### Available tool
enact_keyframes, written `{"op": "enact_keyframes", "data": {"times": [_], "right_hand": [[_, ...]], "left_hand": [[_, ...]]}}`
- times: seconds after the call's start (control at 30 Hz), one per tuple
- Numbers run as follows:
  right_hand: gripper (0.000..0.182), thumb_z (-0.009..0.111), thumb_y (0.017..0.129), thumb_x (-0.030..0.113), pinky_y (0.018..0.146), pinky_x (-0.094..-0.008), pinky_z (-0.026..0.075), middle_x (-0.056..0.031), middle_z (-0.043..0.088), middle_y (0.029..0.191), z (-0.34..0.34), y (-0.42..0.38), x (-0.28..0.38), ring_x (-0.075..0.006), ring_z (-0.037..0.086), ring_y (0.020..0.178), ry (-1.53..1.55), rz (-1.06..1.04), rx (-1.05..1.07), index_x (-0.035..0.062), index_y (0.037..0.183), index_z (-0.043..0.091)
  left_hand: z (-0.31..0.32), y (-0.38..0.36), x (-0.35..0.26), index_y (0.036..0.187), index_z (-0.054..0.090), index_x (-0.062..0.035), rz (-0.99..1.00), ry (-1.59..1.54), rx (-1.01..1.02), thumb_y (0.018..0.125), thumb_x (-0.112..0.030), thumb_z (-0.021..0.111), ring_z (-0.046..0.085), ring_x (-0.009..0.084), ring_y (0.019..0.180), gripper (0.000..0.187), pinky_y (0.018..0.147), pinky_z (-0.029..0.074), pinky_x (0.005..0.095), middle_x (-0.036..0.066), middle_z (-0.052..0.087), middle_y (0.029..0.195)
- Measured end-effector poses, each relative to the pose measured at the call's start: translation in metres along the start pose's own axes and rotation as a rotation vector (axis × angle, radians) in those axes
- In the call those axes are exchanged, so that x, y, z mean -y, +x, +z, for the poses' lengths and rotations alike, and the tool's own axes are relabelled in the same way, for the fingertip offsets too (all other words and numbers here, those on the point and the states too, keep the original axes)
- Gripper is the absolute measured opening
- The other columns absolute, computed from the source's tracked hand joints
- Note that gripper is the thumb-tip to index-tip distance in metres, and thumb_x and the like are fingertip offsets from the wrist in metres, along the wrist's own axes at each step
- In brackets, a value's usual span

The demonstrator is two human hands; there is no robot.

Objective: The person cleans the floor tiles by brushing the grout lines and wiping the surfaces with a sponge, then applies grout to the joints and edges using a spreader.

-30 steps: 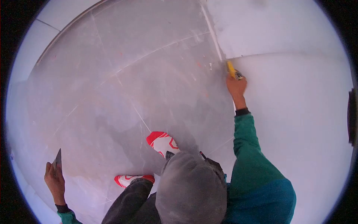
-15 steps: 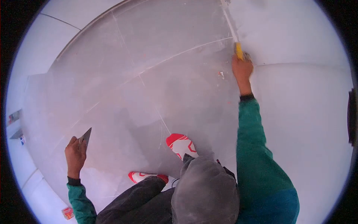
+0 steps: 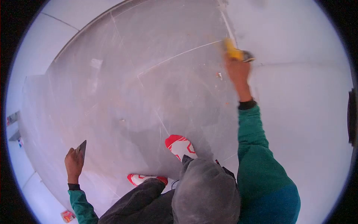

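My right hand (image 3: 238, 72) is closed around a yellow tool (image 3: 232, 49) with a dark, whitish-streaked end, smeared by motion, so its exact kind cannot be made out. It is over the white strip (image 3: 226, 20) where the grey floor meets the pale wall. At lower left, my left hand (image 3: 74, 161) grips a thin metal scraper blade (image 3: 82, 148), its corner pointing up, held above the floor.
Grey tiled floor (image 3: 179, 86) with thin white joint lines spreads ahead. A pale wall (image 3: 298, 97) borders it on the right. Small scraps (image 3: 219, 76) lie near it. My socked feet (image 3: 181, 146) stand below. An orange-red packet (image 3: 68, 216) lies at lower left.
My right hand has swung slightly left, and the yellow tool now tilts left instead of pointing up. My left hand with the scraper has dropped a little lower.
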State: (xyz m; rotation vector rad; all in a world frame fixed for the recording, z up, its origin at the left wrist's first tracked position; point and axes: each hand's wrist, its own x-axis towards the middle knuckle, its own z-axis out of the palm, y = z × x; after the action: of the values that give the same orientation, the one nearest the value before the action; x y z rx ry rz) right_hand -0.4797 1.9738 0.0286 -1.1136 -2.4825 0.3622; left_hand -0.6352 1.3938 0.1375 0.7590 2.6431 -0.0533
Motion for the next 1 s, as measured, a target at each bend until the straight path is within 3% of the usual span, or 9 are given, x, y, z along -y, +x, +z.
{"op": "enact_keyframes", "data": {"times": [0.13, 0.2, 0.3, 0.37, 0.6, 0.7, 0.83, 0.93, 1.0], "right_hand": [[0.028, 0.055, 0.077, 0.03, 0.052, -0.0439, 0.047, -0.0154, 0.061, 0.07, 0.011, 0.012, -0.068, -0.0336, 0.06, 0.06, -0.394, 0.135, 0.068, 0.003, 0.076, 0.061], [0.025, 0.054, 0.076, 0.028, 0.056, -0.0439, 0.047, -0.0158, 0.061, 0.073, 0.066, 0.016, -0.071, -0.0347, 0.06, 0.062, -0.493, -0.168, 0.155, 0.0039, 0.08, 0.062], [0.023, 0.059, 0.076, 0.024, 0.055, -0.0355, 0.047, -0.0142, 0.061, 0.073, 0.037, 0.01, -0.021, -0.0295, 0.061, 0.064, -0.021, -0.073, 0.059, 0.0031, 0.084, 0.063], [0.015, 0.06, 0.075, 0.013, 0.058, -0.0323, 0.047, -0.012, 0.062, 0.077, 0.009, -0.005, -0.019, -0.0282, 0.06, 0.066, 0.294, -0.397, -0.057, 0.0033, 0.087, 0.062], [0.029, 0.062, 0.07, 0.014, 0.07, -0.036, 0.048, -0.0142, 0.061, 0.09, -0.044, -0.061, -0.112, -0.0313, 0.06, 0.077, -0.133, 0.099, -0.047, 0.004, 0.097, 0.06], [0.033, 0.062, 0.068, 0.013, 0.071, -0.036, 0.048, -0.0155, 0.061, 0.094, -0.022, -0.074, -0.132, -0.0312, 0.06, 0.079, 0.042, -0.132, -0.028, 0.0045, 0.1, 0.059], [0.026, 0.063, 0.07, 0.011, 0.069, -0.0324, 0.048, -0.0142, 0.064, 0.086, -0.036, -0.08, -0.126, -0.03, 0.061, 0.075, -0.071, -0.016, -0.212, 0.0052, 0.095, 0.062], [0.027, 0.062, 0.071, 0.011, 0.07, -0.034, 0.048, -0.0136, 0.064, 0.086, -0.028, -0.071, -0.108, -0.0296, 0.061, 0.077, -0.135, -0.016, 0.047, 0.0049, 0.096, 0.062], [0.027, 0.062, 0.071, 0.011, 0.07, -0.0349, 0.048, -0.0136, 0.064, 0.086, -0.019, -0.066, -0.113, -0.03, 0.061, 0.077, -0.085, -0.001, -0.09, 0.0054, 0.097, 0.062]], "left_hand": [[0.008, -0.008, 0.012, 0.077, 0.055, 0.0011, -0.097, -0.099, 0.107, 0.08, -0.011, 0.052, 0.048, 0.0347, 0.06, 0.013, 0.053, 0.038, 0.0407, 0.017, 0.046, 0.068], [0.011, -0.003, 0.013, 0.075, 0.054, 0.002, -0.095, -0.198, 0.072, 0.08, -0.011, 0.052, 0.048, 0.0356, 0.06, 0.014, 0.053, 0.038, 0.0415, 0.017, 0.045, 0.067], [-0.015, 0.013, -0.021, 0.074, 0.052, 0.003, 0.018, -0.158, 0.075, 0.08, -0.011, 0.052, 0.048, 0.036, 0.06, 0.015, 0.053, 0.037, 0.0417, 0.018, 0.045, 0.067], [-0.018, 0.015, -0.02, 0.073, 0.052, 0.0036, 0.039, -0.167, 0.025, 0.08, -0.011, 0.052, 0.047, 0.0358, 0.06, 0.016, 0.053, 0.037, 0.0417, 0.018, 0.045, 0.067], [-0.004, 0.011, 0.001, 0.073, 0.052, 0.0055, 0.098, -0.065, -0.012, 0.081, -0.013, 0.051, 0.046, 0.0342, 0.059, 0.02, 0.052, 0.035, 0.0414, 0.019, 0.045, 0.065], [-0.01, 0.019, -0.01, 0.075, 0.053, 0.0058, 0.18, -0.01, -0.045, 0.081, -0.013, 0.051, 0.046, 0.0345, 0.059, 0.02, 0.053, 0.035, 0.0408, 0.019, 0.045, 0.064], [-0.015, 0.013, -0.02, 0.072, 0.051, 0.0056, 0.081, -0.122, -0.064, 0.081, -0.014, 0.052, 0.045, 0.0354, 0.058, 0.022, 0.053, 0.036, 0.0407, 0.02, 0.046, 0.064], [-0.01, 0.02, -0.019, 0.071, 0.051, 0.0055, 0.058, -0.252, -0.119, 0.082, -0.016, 0.052, 0.045, 0.0365, 0.059, 0.024, 0.054, 0.036, 0.0417, 0.021, 0.046, 0.064], [-0.017, 0.015, -0.024, 0.071, 0.049, 0.0056, 0.131, -0.08, -0.092, 0.082, -0.017, 0.052, 0.046, 0.0379, 0.06, 0.025, 0.055, 0.036, 0.0424, 0.021, 0.046, 0.063]]}}
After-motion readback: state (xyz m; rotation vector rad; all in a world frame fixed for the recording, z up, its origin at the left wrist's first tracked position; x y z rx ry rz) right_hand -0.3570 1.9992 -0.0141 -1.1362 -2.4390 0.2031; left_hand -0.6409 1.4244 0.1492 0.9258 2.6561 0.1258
